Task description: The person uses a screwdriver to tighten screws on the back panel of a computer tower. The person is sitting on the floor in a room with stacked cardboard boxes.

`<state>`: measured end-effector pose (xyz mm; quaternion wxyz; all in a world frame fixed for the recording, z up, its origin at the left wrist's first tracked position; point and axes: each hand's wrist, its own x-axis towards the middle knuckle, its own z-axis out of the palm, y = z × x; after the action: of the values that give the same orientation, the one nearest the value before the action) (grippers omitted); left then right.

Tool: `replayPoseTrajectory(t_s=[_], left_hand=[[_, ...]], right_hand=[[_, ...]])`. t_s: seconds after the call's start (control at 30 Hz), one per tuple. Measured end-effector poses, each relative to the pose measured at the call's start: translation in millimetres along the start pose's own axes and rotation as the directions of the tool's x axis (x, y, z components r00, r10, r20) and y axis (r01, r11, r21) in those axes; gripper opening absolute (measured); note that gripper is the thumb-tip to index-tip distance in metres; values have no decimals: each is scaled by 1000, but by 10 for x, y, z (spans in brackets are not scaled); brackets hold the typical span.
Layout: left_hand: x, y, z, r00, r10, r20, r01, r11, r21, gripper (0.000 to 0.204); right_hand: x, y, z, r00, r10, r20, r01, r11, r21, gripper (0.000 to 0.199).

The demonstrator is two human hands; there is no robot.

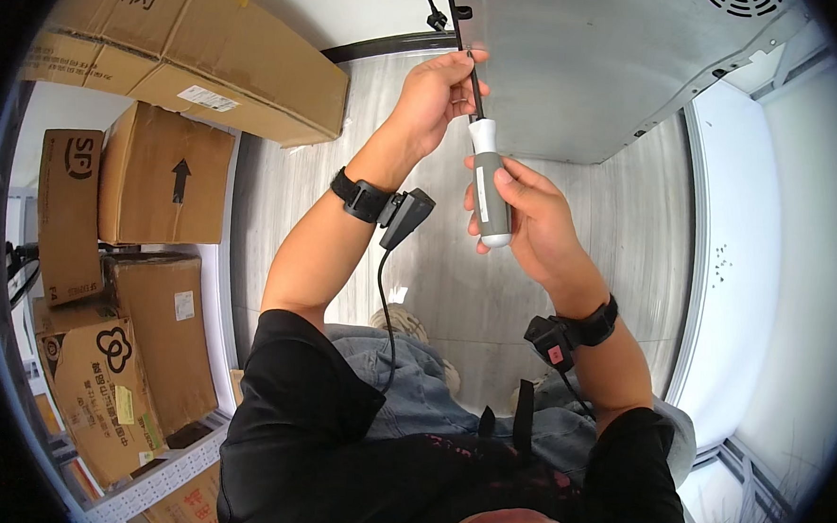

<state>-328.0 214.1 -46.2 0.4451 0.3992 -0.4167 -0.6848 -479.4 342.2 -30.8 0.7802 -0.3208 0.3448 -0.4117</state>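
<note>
While the right hand (533,215) wraps the grey-and-white screwdriver handle (490,191), fingers closed round it and thumb along the side, the left hand (434,97) curls its fingertips at the far end of the dark, thin metal shaft (477,94); can't tell whether they pinch the shaft or a small part there. Handle has a narrow white label, text too small. Tool sits between the hands, shaft pointing up-frame to the edge of a large silver-grey sheet-metal panel (570,80); tip contact hidden. Both wrists wear black straps with black devices; the right device (551,344) has a small reddish label. Black T-shirt (407,483), reddish print on front, not legible. Left side: long brown cardboard carton (249,58), large black characters plus white printed label; brown box (171,201) with bold black arrow; narrow brown box (71,215) with black logo; lower brown box (99,401) with black looped emblem, characters, yellow sticker. Lower boxes stand on a white perforated metal shelf (156,480). Floor (436,281) is grey wood-look.
</note>
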Motion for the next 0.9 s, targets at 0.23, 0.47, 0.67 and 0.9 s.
replayPoseTrajectory(t_s=[0.23, 0.47, 0.67, 0.9], left_hand=[[26, -20, -23, 1000, 11, 7, -11, 1000, 3, 27], [43, 21, -5, 1000, -13, -29, 14, 999, 37, 23], [90, 3, -30, 998, -39, -58, 47, 990, 131, 17], [92, 16, -72, 998, -33, -53, 39, 991, 125, 19]], right_hand=[[43, 88, 42, 999, -42, 1, 41, 994, 97, 40], [97, 152, -44, 998, -58, 14, 56, 990, 130, 37], [195, 241, 18, 989, -64, -136, 39, 983, -177, 48], [219, 198, -101, 990, 123, 64, -121, 992, -35, 60]])
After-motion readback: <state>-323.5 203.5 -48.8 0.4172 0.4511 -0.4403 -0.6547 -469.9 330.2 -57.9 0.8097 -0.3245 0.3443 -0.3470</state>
